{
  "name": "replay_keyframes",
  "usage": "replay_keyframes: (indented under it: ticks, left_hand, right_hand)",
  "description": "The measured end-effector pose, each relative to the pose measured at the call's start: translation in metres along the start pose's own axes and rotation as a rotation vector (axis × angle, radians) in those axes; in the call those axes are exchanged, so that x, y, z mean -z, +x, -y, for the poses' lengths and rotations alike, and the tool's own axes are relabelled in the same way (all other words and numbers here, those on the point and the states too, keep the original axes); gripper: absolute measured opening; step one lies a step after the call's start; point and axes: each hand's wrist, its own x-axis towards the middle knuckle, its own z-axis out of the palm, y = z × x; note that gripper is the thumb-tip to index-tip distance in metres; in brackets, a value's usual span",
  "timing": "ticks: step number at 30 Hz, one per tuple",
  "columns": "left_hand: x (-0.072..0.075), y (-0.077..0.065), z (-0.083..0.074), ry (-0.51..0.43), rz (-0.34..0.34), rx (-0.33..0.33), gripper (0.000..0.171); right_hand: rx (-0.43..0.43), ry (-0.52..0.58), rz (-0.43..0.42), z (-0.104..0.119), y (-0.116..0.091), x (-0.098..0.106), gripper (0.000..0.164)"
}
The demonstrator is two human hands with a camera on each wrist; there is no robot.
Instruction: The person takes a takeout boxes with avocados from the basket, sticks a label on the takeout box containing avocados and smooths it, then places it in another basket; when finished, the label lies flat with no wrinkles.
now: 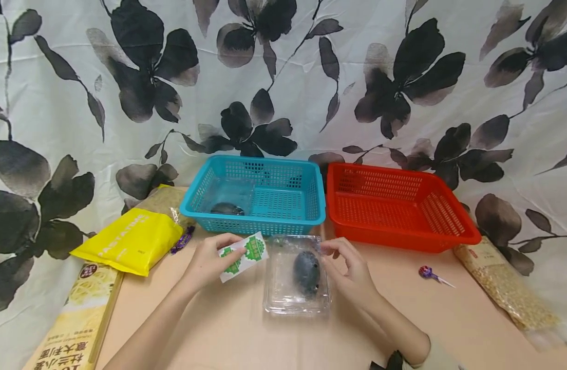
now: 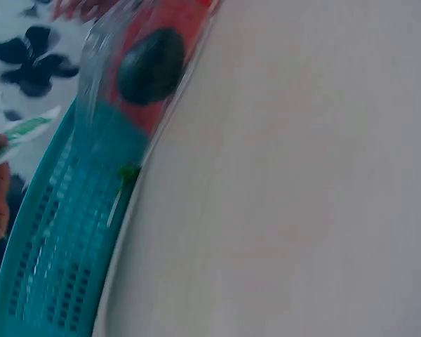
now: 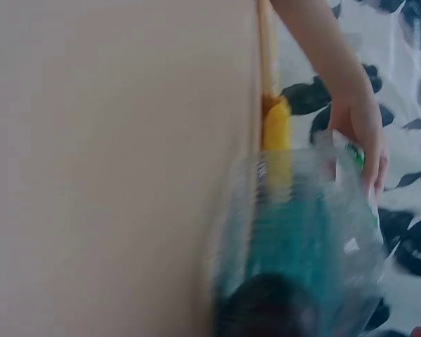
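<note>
A clear plastic box [image 1: 276, 303] with a dark, avocado-like oval fruit [image 1: 306, 272] inside stands in the middle of the table. My left hand [image 1: 214, 259] pinches a white-and-green printed packet or card [image 1: 246, 257], thumb across its face, just left of the box. At the box's upper right edge, the thumb and fingers of my right hand [image 1: 350, 270] pinch the clear plastic. The left wrist view shows the dark green fruit [image 2: 152, 67] through the box wall. In the right wrist view the box [image 3: 295, 210] is blurred, with my left hand [image 3: 361, 133] beyond it.
Behind the box stand a teal basket [image 1: 283, 226], holding another clear box with a dark oval fruit [image 1: 227, 208], and a red basket [image 1: 403, 239]. A yellow bag [image 1: 131, 239], purple-wrapped candy [image 1: 183, 240] and pasta package [image 1: 75, 318] lie left; a lollipop [image 1: 429, 273] and grain bag [image 1: 505, 285] lie right.
</note>
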Motion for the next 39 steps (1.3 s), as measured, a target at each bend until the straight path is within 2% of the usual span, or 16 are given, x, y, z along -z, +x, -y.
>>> replay_keyframes:
  ticks: [3,8,14,20,25,28,35,39]
  left_hand:
    - [-0.01,0.001,-0.023,-0.054,0.025,-0.07,0.014]
    - [-0.027,0.003,-0.044,-0.121,0.071,-0.14,0.011]
    - [-0.038,0.001,-0.047,-0.149,0.088,-0.188,0.009]
    - [-0.041,0.001,-0.047,-0.149,0.083,-0.236,0.01]
    - [-0.041,0.0,-0.047,-0.149,0.082,-0.221,0.011]
    - [-0.041,0.001,-0.045,-0.159,0.089,-0.196,0.014]
    - [-0.031,0.006,-0.04,-0.142,0.054,-0.125,0.019]
    - [-0.026,0.008,-0.034,-0.19,0.042,-0.097,0.015]
  right_hand:
    - [0.076,-0.001,0.045,0.004,0.015,-0.008,0.033]
    - [0.044,0.0,0.064,0.008,0.027,-0.019,0.027]
    - [-0.022,-0.035,0.063,0.004,0.026,-0.024,0.018]
    - [-0.102,-0.03,0.076,0.01,0.026,-0.025,0.015]
    - [-0.111,0.006,0.087,0.028,0.032,-0.023,0.01]
    - [-0.139,0.024,0.093,0.03,0.033,-0.022,0.008]
    - [-0.324,0.08,0.067,0.025,0.035,-0.016,0.006]
    - [-0.407,0.135,0.037,0.023,0.035,-0.012,0.006]
